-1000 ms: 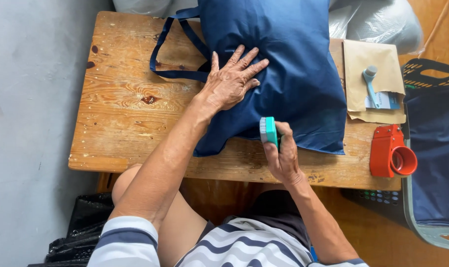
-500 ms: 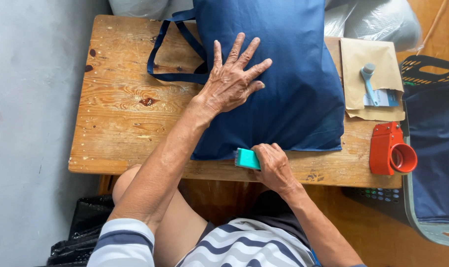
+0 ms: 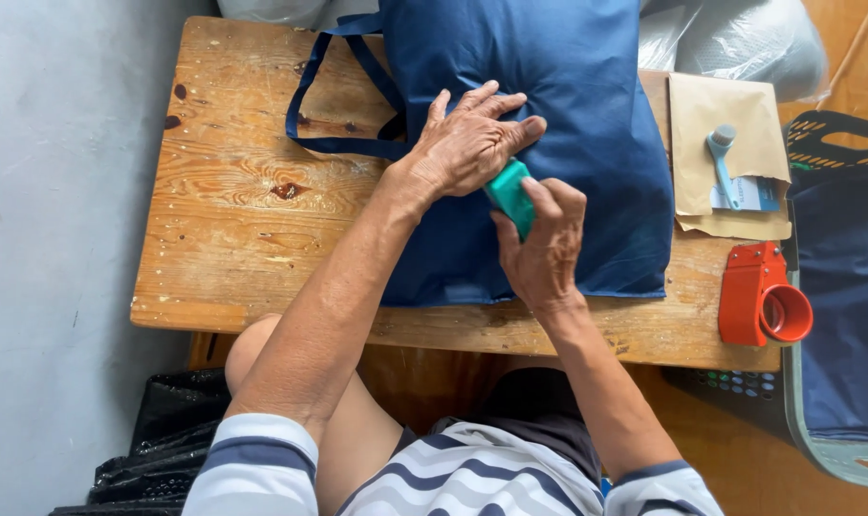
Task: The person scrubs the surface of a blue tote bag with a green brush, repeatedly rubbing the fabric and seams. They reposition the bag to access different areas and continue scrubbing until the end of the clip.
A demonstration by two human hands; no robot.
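Note:
A dark blue fabric bag (image 3: 587, 115) with long handles lies on a worn wooden table (image 3: 233, 220). My left hand (image 3: 472, 143) rests on the bag near its middle, fingers bent toward a small teal block (image 3: 508, 193). My right hand (image 3: 546, 247) grips that teal block and holds it against the bag, right under the left fingers.
A brown paper envelope (image 3: 726, 124) with a small light-blue tool (image 3: 721, 158) on it lies at the table's right. A red tape dispenser (image 3: 761, 296) sits at the right front edge. A basket with blue cloth (image 3: 840, 315) stands beside the table. Clear plastic bags (image 3: 730, 38) lie behind.
My right hand has carried the teal block up from the bag's front edge to its middle. My left hand has curled its fingers down toward the block.

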